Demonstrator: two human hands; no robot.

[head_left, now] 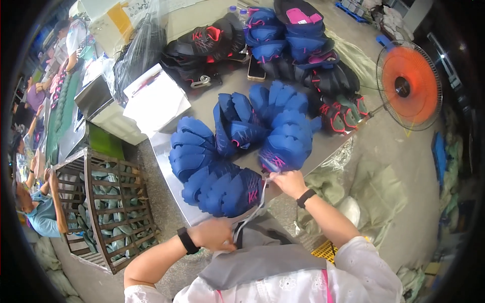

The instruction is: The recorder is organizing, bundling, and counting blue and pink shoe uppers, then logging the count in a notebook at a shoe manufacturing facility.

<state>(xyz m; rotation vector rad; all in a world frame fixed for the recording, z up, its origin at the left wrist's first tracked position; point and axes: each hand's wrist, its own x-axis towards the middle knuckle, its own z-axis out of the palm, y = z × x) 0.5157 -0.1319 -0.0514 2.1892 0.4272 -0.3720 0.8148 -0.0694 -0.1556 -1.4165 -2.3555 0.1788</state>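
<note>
Nested rows of blue shoe uppers [283, 134] with pink marks curve round on the metal table [166, 156] in front of me. Another row of blue uppers [214, 189] lies at the near left, closest to my body. A thin whitish strip [256, 208] runs slantwise between my hands. Its upper end is pinched by my right hand [289, 183], beside the pink-marked edge of the uppers. Lower and to the left, close to my grey apron, my left hand [214, 235] is closed around the strip's other end. The left fingertips are slightly blurred.
Black uppers [202, 43] and more blue uppers [303, 40] are piled along the far edge. A phone [256, 68] and papers [156, 98] lie on the table. An orange fan [409, 86] stands right; a crate [113, 212] of grey-green pieces stands left. People work at far left.
</note>
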